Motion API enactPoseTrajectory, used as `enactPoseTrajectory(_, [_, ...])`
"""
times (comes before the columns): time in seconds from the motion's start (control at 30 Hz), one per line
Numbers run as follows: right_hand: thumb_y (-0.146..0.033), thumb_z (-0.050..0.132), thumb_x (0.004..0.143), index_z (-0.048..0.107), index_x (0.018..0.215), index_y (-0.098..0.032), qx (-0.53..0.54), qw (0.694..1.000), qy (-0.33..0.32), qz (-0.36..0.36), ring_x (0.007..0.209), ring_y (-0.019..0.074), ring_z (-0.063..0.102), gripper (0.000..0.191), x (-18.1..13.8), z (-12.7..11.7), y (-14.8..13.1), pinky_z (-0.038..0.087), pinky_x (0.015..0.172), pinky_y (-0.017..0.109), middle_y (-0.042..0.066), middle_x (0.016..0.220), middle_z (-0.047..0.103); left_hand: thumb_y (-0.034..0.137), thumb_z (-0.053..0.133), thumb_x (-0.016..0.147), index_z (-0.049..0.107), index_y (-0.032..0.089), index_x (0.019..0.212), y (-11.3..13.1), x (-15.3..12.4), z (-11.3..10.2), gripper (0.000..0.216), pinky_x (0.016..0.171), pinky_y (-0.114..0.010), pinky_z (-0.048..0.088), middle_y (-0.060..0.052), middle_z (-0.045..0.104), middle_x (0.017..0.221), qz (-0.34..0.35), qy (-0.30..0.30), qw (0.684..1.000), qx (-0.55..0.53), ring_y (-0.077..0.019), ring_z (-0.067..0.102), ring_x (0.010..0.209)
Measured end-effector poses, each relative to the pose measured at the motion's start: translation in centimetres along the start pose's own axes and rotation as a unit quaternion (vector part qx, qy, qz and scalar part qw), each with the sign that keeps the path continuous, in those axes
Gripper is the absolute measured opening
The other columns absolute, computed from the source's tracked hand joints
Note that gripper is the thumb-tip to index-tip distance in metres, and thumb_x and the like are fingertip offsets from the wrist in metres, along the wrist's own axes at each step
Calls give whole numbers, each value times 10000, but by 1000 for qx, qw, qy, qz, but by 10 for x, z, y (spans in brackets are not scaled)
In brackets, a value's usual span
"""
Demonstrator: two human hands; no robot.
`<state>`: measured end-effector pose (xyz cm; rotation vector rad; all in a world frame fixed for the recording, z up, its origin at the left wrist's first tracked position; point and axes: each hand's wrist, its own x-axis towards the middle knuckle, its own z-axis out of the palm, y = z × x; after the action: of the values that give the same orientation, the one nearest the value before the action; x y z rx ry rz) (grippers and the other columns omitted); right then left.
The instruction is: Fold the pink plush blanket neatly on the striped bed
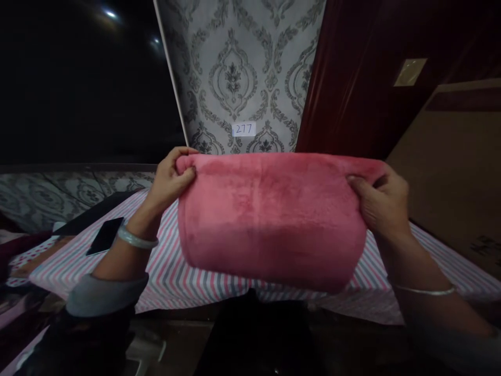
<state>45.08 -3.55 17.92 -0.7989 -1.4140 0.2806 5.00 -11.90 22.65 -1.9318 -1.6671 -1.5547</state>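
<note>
A pink plush cloth (270,219), soft like a towel or small blanket, is stretched between my two hands above the table. My left hand (174,172) pinches its upper left corner, thumb in front and fingers behind. At the upper right corner, my right hand (381,201) grips the fabric the same way, with most fingers hidden behind it. The cloth hangs down with a rounded lower edge and a faint vertical crease near its middle. Whether it is folded double I cannot tell.
A striped tablecloth (164,282) covers the table, with a black phone (105,236) at its left. Behind stand a dark screen (86,83) and patterned wallpaper bearing a "277" label (243,129). A cardboard box (457,172) stands at the right.
</note>
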Motion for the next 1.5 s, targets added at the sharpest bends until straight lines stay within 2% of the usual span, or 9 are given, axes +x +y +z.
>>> enactPoseTrajectory(0.17, [-410,741,652,675,793,-201,72,989,-51,117,694,147,550,261,30,32,45,481,671,287,-14,773,643,272,668,695,683,190,1040,-36,43,11,355,778,-316,541,-41,682,960,-120,-70,984,-112,-203,617,873])
enactPoseTrajectory(0.27, [-361,710,665,666,879,-195,71,970,-107,208,694,140,563,274,34,69,96,474,654,256,-19,778,652,312,724,710,694,174,1051,-74,46,42,369,761,-310,548,-41,681,942,-204,-127,956,-165,-209,620,884])
enactPoseTrajectory(0.37, [-322,658,691,646,869,-187,17,922,-177,345,666,156,583,223,13,110,143,471,613,251,0,701,650,403,727,843,669,154,1149,-102,26,85,399,816,-336,568,-76,678,1073,-303,-136,929,-164,-216,632,966])
enactPoseTrajectory(0.53, [-389,678,714,636,727,-218,0,891,-230,391,615,211,641,177,-36,148,195,506,562,295,48,604,659,413,647,955,610,181,1272,-134,-13,140,395,925,-446,571,-87,617,1288,-325,-131,923,-160,-258,636,1116])
enactPoseTrajectory(0.73, [-487,652,747,682,799,-188,11,885,-258,386,735,256,708,305,-40,150,232,550,633,332,110,776,738,415,639,958,621,184,1255,-175,-27,167,377,930,-442,568,-94,626,1280,-359,-118,913,-157,-243,639,1103])
enactPoseTrajectory(0.97, [-410,695,666,697,972,-178,5,924,-223,309,1062,292,651,385,-40,147,235,521,938,378,72,1042,750,519,873,618,699,158,1054,-195,-22,178,593,862,-357,560,-107,742,1039,-389,-102,899,-173,-300,679,1061])
enactPoseTrajectory(1.17, [-402,695,788,617,1301,-160,94,866,-251,423,936,262,722,572,-56,100,213,590,780,352,105,1076,756,570,886,518,696,142,872,-184,-46,153,587,720,-353,578,-105,760,864,-472,-191,805,-305,-269,718,820])
enactPoseTrajectory(1.33, [-458,733,821,383,1548,-228,118,834,-261,471,850,238,738,839,-86,53,175,608,714,340,79,1076,757,492,939,524,695,178,1064,-163,-84,120,670,816,-362,603,-139,755,1123,-479,-176,808,-296,-301,719,1022])
enactPoseTrajectory(1.5, [-482,786,756,326,1569,-250,148,838,-281,444,1038,285,710,962,-121,43,150,608,862,407,108,1232,709,571,903,581,661,188,1183,-137,-114,107,754,896,-368,585,-155,722,1216,-468,-179,830,-245,-321,679,1144])
